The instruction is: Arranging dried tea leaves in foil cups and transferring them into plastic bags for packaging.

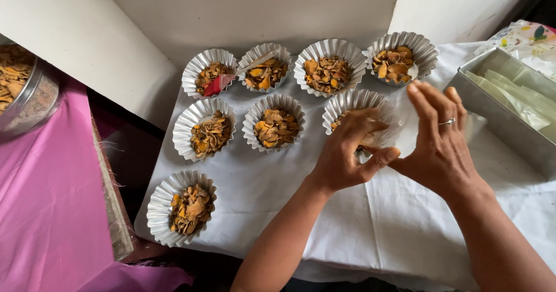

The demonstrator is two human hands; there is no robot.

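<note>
Opening a clear bag (405, 131) right of centre is judged the step in hand. It is pinched by the left hand (346, 153) between thumb and fingers; the right hand (440, 138) lies flat against it, fingers extended. The foil cup (354, 103) under them holds dried chips; seven more filled cups stand leftward. More bags lie in the tray (492, 109) at right. Next, the mouth must be spread.
</note>
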